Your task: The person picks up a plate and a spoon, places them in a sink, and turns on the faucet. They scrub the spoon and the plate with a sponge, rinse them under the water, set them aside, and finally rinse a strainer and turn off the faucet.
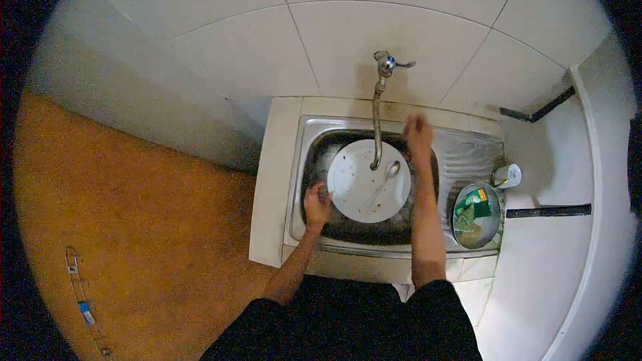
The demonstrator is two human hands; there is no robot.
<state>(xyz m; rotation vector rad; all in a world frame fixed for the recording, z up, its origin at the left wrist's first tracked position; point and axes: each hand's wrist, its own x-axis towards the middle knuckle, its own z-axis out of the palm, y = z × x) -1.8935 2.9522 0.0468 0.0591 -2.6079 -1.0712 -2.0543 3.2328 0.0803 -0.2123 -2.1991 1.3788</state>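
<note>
White tiles (401,27) backed the steel sink (313,154), where the left hand (316,204) clamped the rim of a white plate (361,194) lying in the basin, probably wet-slick, stiff and breakable, a spoon (389,172) loose on it, while the right hand (418,135) hovered empty, fingers apart, near the tap (378,103).

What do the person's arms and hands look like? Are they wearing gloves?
No gloves. The left hand and right hand are bare, with no watch or bracelet that I can make out. The forearms are bare too. Black fabric covers the arms from about the elbows: left sleeve, right sleeve.
</note>
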